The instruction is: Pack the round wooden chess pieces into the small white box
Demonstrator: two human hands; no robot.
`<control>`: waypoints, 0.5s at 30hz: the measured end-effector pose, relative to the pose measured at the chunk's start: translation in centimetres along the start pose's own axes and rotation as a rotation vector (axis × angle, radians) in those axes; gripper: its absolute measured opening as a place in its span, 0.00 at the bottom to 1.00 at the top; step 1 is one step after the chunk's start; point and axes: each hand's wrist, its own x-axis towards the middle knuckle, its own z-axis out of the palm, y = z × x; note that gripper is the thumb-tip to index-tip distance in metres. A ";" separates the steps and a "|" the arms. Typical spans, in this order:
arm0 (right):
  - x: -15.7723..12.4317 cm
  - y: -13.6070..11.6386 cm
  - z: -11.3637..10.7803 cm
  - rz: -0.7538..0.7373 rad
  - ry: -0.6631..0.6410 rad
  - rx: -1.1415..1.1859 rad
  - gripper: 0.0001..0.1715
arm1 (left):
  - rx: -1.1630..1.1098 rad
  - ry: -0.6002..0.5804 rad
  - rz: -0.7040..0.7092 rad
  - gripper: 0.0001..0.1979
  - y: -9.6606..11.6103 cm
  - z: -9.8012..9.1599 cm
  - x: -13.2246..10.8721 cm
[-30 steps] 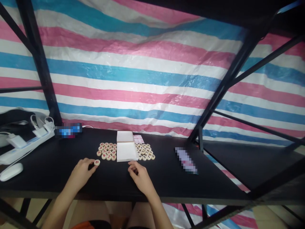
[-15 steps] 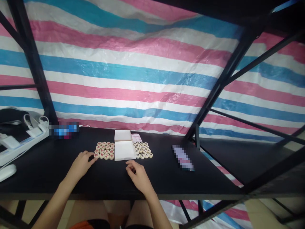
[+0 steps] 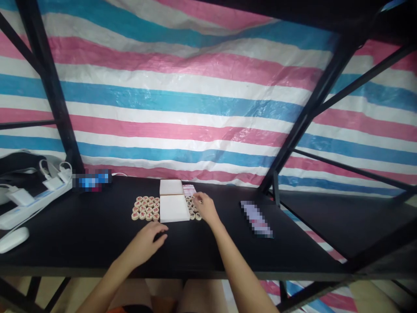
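Round wooden Chinese chess pieces with red characters [image 3: 145, 208] lie in rows left of an open white box [image 3: 174, 208]. Right of the box, pieces with black characters [image 3: 193, 215] are grouped and partly covered by my right hand [image 3: 206, 208]. That hand reaches over them with bent, parted fingers, its fingertips at the pieces near the box's right edge. No piece shows lifted in it. Just in front of the red pieces and the box, my left hand [image 3: 148, 243] hovers or rests over the table, thumb and fingers apart, holding nothing. The box's white lid [image 3: 171, 187] lies behind it.
A pink-and-white paper [image 3: 189, 190] lies behind the black pieces. To the right is a blurred phone-like object [image 3: 256, 218]. A power strip [image 3: 35, 203] with chargers and a white mouse [image 3: 14, 239] are at left. Black frame posts and a striped sheet [image 3: 182, 130] enclose the table.
My left hand has left the red pieces and moved right, toward the front of the box. My right hand has moved forward and right onto the black pieces. The view has shifted slightly.
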 end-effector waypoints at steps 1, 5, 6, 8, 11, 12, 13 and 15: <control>1.7 0.6 -0.1 0.022 -0.005 -0.035 0.12 | 0.005 -0.025 0.011 0.11 0.4 0.9 0.2; 7.2 1.9 1.0 0.135 -0.099 -0.162 0.14 | 0.043 -0.006 0.023 0.10 0.8 2.8 0.9; 8.2 2.0 1.5 0.173 -0.131 -0.188 0.16 | 0.058 0.008 0.024 0.10 0.8 3.0 0.9; 9.7 2.0 2.5 0.258 -0.191 -0.231 0.21 | 0.073 0.024 0.037 0.10 0.7 3.1 0.8; 11.1 2.4 3.5 0.393 -0.261 -0.280 0.24 | 0.061 0.031 0.046 0.10 0.6 2.9 0.4; 11.3 2.8 3.5 0.430 -0.277 -0.293 0.22 | 0.055 0.032 0.046 0.10 0.6 2.9 0.3; 11.5 3.3 3.4 0.459 -0.287 -0.305 0.21 | 0.052 0.035 0.048 0.10 0.6 2.9 0.3; 11.5 4.8 2.7 0.487 -0.279 -0.332 0.19 | 0.055 0.046 0.051 0.10 0.6 2.9 0.3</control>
